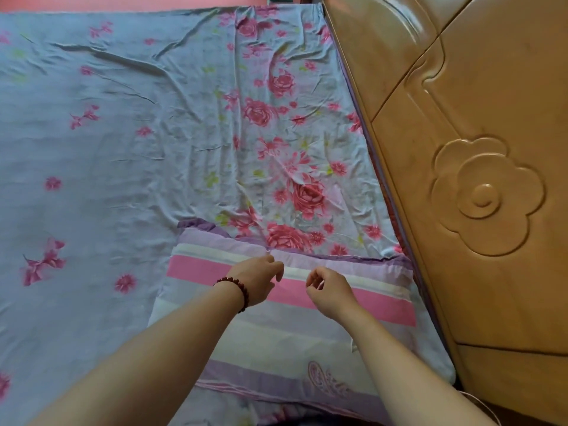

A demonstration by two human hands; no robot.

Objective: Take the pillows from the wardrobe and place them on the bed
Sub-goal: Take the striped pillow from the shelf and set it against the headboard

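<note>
A striped pillow point(285, 333) in pink, white and purple lies flat on the bed point(123, 149), close to the wooden headboard. Both my hands hover over its far half. My left hand point(256, 279), with a dark red bead bracelet at the wrist, has loosely curled fingers and holds nothing. My right hand point(330, 292) is beside it, fingers also loosely curled, nothing in its grip. Whether the fingertips touch the pillow cover I cannot tell. The wardrobe is out of view.
The bed carries a blue sheet with pink roses, wrinkled in the middle. A carved wooden headboard point(479, 179) with a flower relief runs along the right side. A pink wall point(123, 0) shows at the top edge.
</note>
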